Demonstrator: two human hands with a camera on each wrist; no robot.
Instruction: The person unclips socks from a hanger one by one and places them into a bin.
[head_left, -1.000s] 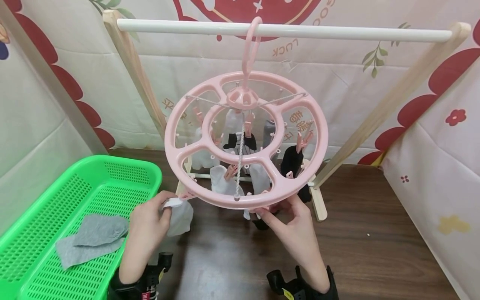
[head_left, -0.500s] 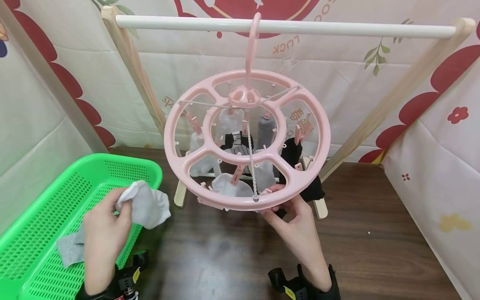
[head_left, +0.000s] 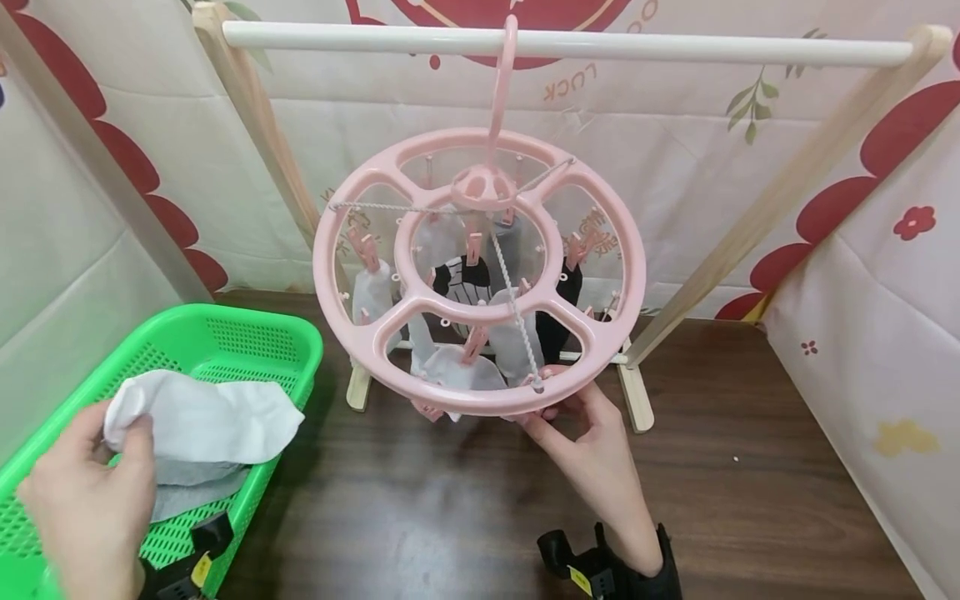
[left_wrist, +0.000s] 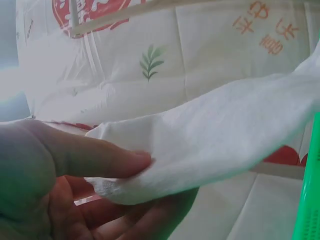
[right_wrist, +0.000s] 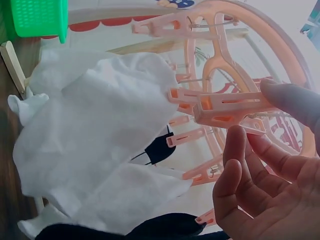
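Note:
In the head view my left hand [head_left: 90, 492] pinches a white sock [head_left: 206, 417] by one end, above the green basket. The left wrist view has the thumb on top of the sock [left_wrist: 225, 125] and the fingers beneath. A round pink clip hanger [head_left: 480, 312] hangs by its hook with several socks clipped on. At its front rim is my right hand [head_left: 588, 433]. Seen from the right wrist, that hand squeezes a pink clothespin [right_wrist: 232, 102] between thumb and fingers. White socks [right_wrist: 100, 115] and a black sock [right_wrist: 165, 225] hang near it.
A green basket [head_left: 258, 333] stands at the left, with a grey sock [head_left: 195, 487] in it, partly covered by the white one. Overhead runs a white rod [head_left: 675, 47] between wooden legs [head_left: 780, 204]. Printed cloth walls surround the brown table [head_left: 750, 500].
My left hand has carried the white sock away from the hanger's front left, leftward over the basket. The hanger has turned a little. My right hand stays at the rim.

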